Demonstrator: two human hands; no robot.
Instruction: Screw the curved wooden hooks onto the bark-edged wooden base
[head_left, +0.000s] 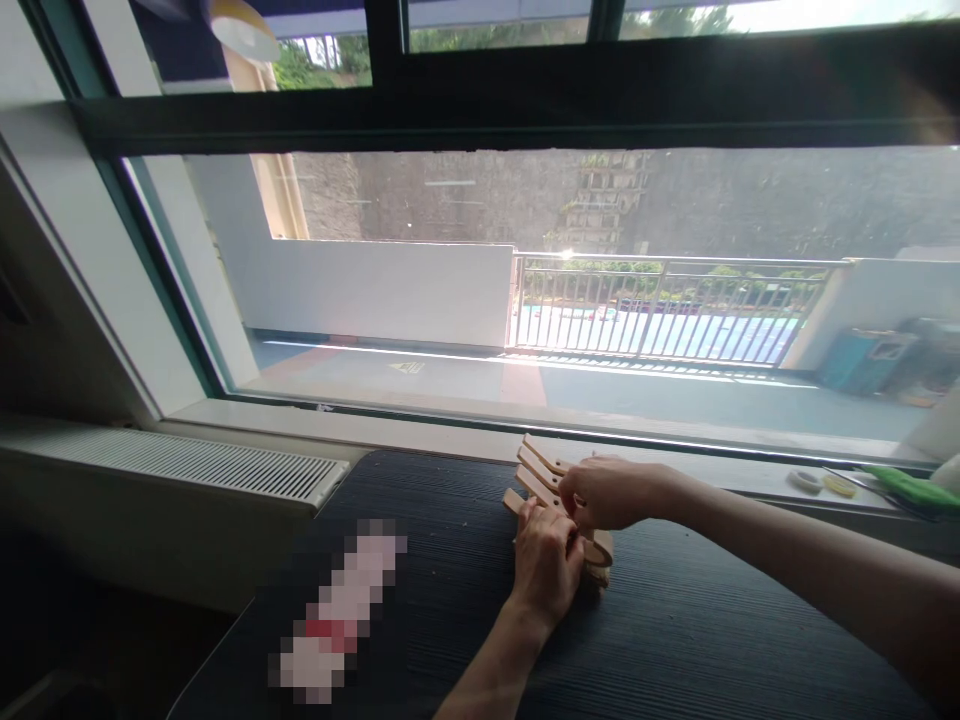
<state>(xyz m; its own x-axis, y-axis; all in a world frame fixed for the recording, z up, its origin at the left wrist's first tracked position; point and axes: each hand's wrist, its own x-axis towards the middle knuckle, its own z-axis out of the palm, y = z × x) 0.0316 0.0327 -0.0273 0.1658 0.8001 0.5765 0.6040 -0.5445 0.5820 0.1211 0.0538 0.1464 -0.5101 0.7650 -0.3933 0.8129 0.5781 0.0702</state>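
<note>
A small light wooden model made of several slanted slats stands on the dark table near the window. My left hand is closed over its near lower part and holds it down. My right hand reaches in from the right, its fingers pinched on the upper slats. The lower part of the wooden piece is hidden behind both hands.
A blurred pink-and-white object lies on the table to the left. A white radiator grille runs along the left under the window. Rolls of tape and a green item rest on the sill at far right.
</note>
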